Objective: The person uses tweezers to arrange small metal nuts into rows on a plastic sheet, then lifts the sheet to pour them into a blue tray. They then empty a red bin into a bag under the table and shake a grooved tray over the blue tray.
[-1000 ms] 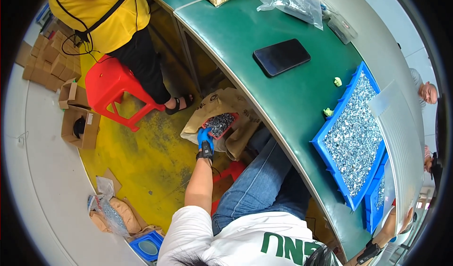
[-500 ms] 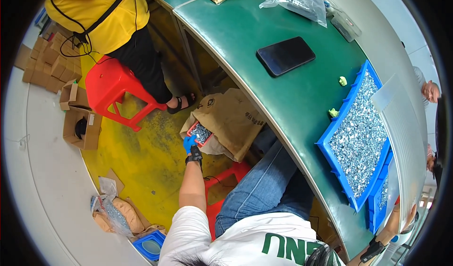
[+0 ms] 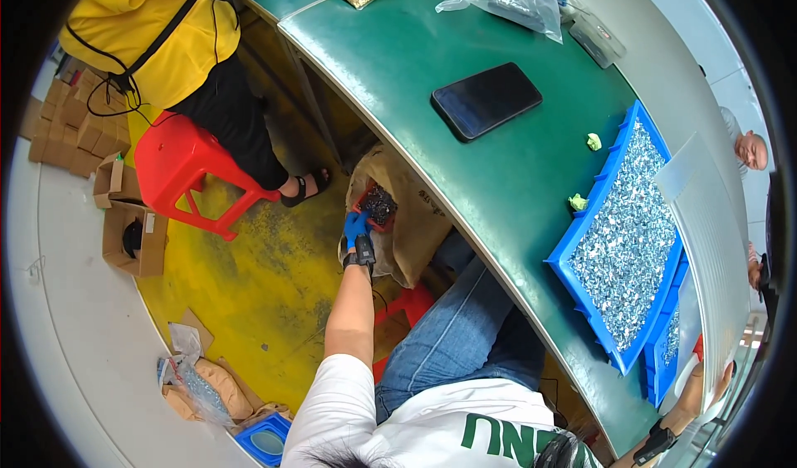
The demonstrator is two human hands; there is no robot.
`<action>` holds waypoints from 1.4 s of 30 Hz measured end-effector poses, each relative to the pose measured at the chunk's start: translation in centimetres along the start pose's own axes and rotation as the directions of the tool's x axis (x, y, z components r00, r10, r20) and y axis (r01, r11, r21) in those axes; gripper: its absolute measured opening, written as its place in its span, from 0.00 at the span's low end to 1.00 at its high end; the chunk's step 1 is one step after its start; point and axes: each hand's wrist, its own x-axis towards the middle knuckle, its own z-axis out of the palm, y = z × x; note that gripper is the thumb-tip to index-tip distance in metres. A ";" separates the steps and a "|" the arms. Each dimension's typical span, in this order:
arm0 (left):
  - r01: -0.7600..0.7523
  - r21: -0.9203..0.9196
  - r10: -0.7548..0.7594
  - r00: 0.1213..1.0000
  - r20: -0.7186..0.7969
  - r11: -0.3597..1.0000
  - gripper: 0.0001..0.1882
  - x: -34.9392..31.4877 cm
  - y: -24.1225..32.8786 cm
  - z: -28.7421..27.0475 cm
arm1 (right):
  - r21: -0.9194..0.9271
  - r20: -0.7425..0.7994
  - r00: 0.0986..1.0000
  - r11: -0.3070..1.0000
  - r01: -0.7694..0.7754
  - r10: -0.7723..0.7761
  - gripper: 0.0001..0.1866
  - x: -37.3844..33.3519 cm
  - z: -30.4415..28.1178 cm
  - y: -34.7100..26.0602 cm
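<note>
Your left hand (image 3: 357, 229), in a blue glove, is closed around the near edge of a red box (image 3: 383, 226) of small bits, held inside the mouth of a brown sack (image 3: 411, 240) beside the green table (image 3: 490, 186). Your right hand (image 3: 721, 385) is near 2 blue trays (image 3: 583, 306) and the clear plastic sheet (image 3: 706, 244); I can't tell how far open it is or whether it grips anything.

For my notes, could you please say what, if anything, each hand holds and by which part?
Left hand: the red tray, by its near-left side. Right hand: cannot be told.
</note>
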 end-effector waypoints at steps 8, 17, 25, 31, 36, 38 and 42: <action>-0.168 0.587 0.235 0.971 -0.039 0.792 0.08 -0.4 -5.0 -0.1 | 0.078 0.052 0.998 0.996 -0.048 0.044 0.17 0.2 -0.2 -0.5; -0.379 0.383 0.367 0.924 0.106 0.842 0.10 -0.6 -2.5 2.0 | -0.079 -0.220 0.974 0.994 -0.071 0.052 0.25 -0.5 4.4 -0.4; -0.314 0.949 0.144 0.939 0.311 -0.001 0.21 5.2 -1.2 8.5 | -0.996 -0.077 0.920 -0.019 -0.091 -0.385 0.22 -1.1 10.3 1.9; -0.292 0.955 0.171 0.940 0.296 -0.052 0.24 17.7 -7.3 2.6 | -0.981 -0.002 0.972 -0.187 -0.047 -0.236 0.22 -0.3 8.7 1.4; -0.227 0.949 0.077 0.974 0.215 0.220 0.23 14.2 -15.1 4.7 | 0.251 -0.156 0.939 0.932 -0.262 0.306 0.20 -0.4 8.9 0.3; -0.189 0.930 0.082 0.982 0.172 0.315 0.23 14.1 -13.2 6.2 | 0.487 -0.078 0.945 0.839 -0.242 0.317 0.20 -0.7 13.2 1.6; -0.160 0.849 0.079 0.987 0.139 0.504 0.22 12.1 -11.6 8.5 | 0.045 -0.113 0.981 0.987 -0.154 0.158 0.21 -1.3 13.5 2.1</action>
